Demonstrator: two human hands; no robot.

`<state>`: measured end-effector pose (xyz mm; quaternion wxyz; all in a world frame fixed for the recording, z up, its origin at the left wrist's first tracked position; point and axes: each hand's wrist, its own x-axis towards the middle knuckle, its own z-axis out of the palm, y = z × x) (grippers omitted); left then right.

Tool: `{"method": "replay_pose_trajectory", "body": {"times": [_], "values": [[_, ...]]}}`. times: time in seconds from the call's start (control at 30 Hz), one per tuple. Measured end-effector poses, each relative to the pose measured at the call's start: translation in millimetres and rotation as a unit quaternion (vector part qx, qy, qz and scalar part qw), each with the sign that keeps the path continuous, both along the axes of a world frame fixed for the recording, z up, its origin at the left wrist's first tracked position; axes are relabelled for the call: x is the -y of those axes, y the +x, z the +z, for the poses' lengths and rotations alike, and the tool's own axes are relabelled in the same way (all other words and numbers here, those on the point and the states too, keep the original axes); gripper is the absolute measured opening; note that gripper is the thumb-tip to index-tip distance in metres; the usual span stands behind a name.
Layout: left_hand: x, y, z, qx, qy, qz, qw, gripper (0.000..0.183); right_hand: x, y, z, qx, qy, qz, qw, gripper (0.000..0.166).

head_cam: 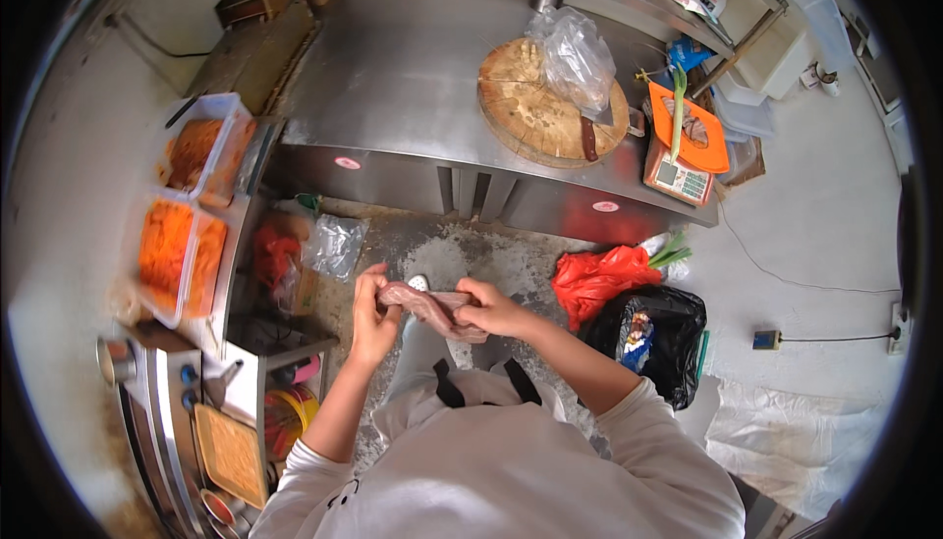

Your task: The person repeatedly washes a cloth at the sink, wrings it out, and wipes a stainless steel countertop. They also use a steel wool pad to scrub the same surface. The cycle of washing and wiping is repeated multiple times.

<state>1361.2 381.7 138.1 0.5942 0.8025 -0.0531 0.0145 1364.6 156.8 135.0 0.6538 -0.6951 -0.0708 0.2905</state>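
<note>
A long strip of raw meat (pixel 431 305) is stretched between my hands, in front of my body and above the floor. My left hand (pixel 373 318) pinches its left end between thumb and fingers. The right end lies in the grip of my right hand (pixel 490 309), thumb on top, and a flap of the meat hangs below. Beyond them, on a steel counter (pixel 383 75), sits a round wooden chopping block (pixel 527 108). It bears a knife with a brown handle (pixel 589 139), a clear plastic bag (pixel 578 57) and a piece of ginger (pixel 529 51).
An orange tray (pixel 711 150) with meat and a scallion rests on a digital scale (pixel 679 177). Plastic tubs of red paste (pixel 210 149) and orange food (pixel 184 259) stand left. A red bag (pixel 600 277) and black-lined bin (pixel 663 347) occupy the floor at right.
</note>
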Motion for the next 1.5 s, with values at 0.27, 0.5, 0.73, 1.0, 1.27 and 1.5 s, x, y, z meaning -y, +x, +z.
{"method": "replay_pose_trajectory", "body": {"times": [0.27,0.5,0.73,1.0,1.27,1.5], "values": [[-18,158,1,-0.038,-0.049,-0.213,0.975,0.017,10,89,-9,-0.002,-0.208,-0.173,0.963,0.036],[-24,216,5,-0.196,-0.117,-0.324,0.918,0.013,20,139,-23,0.316,-0.332,-0.137,0.878,0.028],[8,230,9,-0.103,0.030,-0.168,0.980,0.031,-63,193,-36,0.143,0.025,-0.031,0.989,0.059],[-22,257,0,-0.197,-0.046,-0.022,0.979,0.027,-54,229,-50,-0.149,0.036,-0.038,0.987,0.024],[-5,323,-94,-0.108,0.117,0.027,0.987,0.049,53,293,-111,-0.005,-0.175,-0.039,0.984,0.032],[73,337,-120,0.143,0.294,-0.118,0.938,0.073,48,302,-109,0.242,-0.256,-0.198,0.915,0.026]]}}
